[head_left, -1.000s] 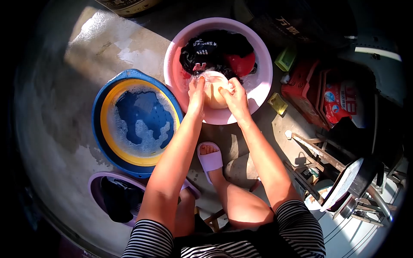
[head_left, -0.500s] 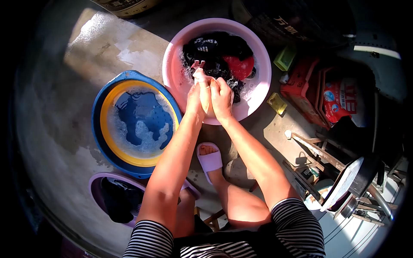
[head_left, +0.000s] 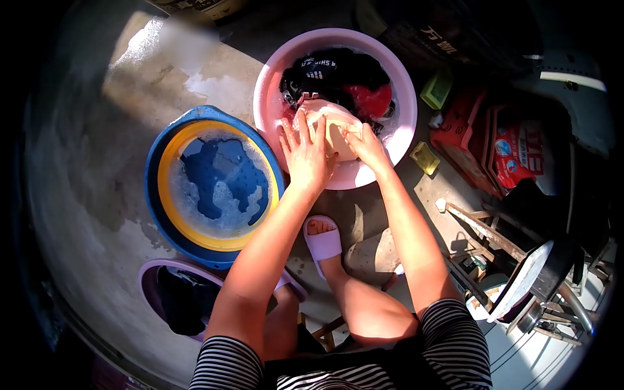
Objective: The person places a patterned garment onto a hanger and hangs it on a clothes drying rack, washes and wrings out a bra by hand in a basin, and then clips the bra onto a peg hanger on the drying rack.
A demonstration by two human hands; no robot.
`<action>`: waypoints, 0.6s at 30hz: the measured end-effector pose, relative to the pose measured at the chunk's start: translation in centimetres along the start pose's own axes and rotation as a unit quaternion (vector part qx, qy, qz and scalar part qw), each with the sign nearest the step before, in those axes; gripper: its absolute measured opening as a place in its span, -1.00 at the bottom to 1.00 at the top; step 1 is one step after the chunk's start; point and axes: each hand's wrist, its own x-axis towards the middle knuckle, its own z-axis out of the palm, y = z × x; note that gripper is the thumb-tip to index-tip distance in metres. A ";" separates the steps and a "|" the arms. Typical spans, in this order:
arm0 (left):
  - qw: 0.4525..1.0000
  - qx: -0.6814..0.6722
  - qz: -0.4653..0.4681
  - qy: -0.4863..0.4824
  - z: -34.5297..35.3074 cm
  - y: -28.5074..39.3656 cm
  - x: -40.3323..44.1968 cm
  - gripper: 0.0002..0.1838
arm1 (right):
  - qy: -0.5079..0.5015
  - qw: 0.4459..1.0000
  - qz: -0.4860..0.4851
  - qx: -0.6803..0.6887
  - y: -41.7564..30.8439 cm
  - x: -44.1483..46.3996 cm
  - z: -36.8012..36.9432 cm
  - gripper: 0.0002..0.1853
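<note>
The patchy grey floor (head_left: 104, 188) carries three basins — pink (head_left: 404, 97), blue-and-yellow (head_left: 152, 175) and purple (head_left: 148, 292) — standing close together.

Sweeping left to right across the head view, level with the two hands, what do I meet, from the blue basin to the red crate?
Blue basin → left hand → pale cloth → right hand → small yellow container → red crate.

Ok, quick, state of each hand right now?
Left hand: open, fingers spread over the left side of the pale cloth.
Right hand: closed, holding the pale cloth by its right side.
</note>
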 end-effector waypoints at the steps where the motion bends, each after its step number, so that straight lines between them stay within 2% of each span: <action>1: 0.998 0.024 0.019 -0.055 1.3 -0.1 0.2 -0.07 | 0.003 0.998 0.010 -0.058 0.0 0.1 0.4 -0.43; 2: 0.994 0.028 0.015 -0.104 2.6 -0.3 0.5 -0.09 | 0.007 0.993 0.018 -0.118 -0.1 0.4 1.0 -0.41; 4: 0.990 -0.006 -0.007 -0.139 5.3 -1.0 1.4 -0.11 | -0.057 0.975 0.088 -0.194 -0.8 1.6 1.8 -0.52; 5: 0.997 0.035 0.000 -0.075 6.7 -1.0 1.4 -0.16 | -0.003 0.972 0.081 -0.221 -1.2 1.5 2.6 -0.56; 6: 0.997 0.031 -0.002 -0.076 6.8 -0.9 2.0 -0.16 | 0.050 0.965 0.073 -0.247 -1.0 1.5 3.3 -0.59; 8: 0.967 0.075 -0.029 -0.242 6.6 -0.9 3.5 -0.24 | 0.025 0.956 0.083 -0.280 -0.7 1.8 3.4 -0.62; 10: 0.968 0.047 -0.016 -0.244 6.0 -1.4 4.0 -0.29 | 0.009 0.947 0.090 -0.308 -0.3 2.7 3.0 -0.64; 12: 0.956 -0.060 -0.035 -0.284 4.9 -1.9 4.2 -0.31 | -0.014 0.971 0.082 -0.224 1.0 3.5 1.8 -0.72; 13: 0.965 -0.116 -0.058 -0.229 4.1 -2.2 4.2 -0.30 | -0.059 0.987 0.130 0.077 0.8 3.3 1.2 -0.76; 14: 0.965 -0.111 -0.059 -0.228 4.5 -2.6 4.3 -0.30 | 0.008 0.976 0.107 0.188 0.9 2.4 1.3 -0.83; 15: 0.935 -0.293 -0.176 -0.094 5.8 -3.1 4.3 -0.30 | 0.028 0.986 0.046 0.157 -0.3 1.4 1.6 -0.86; 16: 0.842 -0.457 -0.282 0.043 6.8 -3.2 4.1 -0.30 | 0.048 0.991 -0.012 0.123 -1.1 0.2 1.8 -0.88; 17: 0.668 -0.654 -0.351 0.043 7.3 -3.0 4.2 -0.43 | 0.075 0.990 -0.077 0.095 -3.2 -1.5 2.0 -0.77; 18: 0.534 -0.757 -0.376 -0.008 4.2 -1.8 3.9 -0.50 | 0.094 0.974 -0.197 0.060 -5.9 -3.6 2.2 -0.78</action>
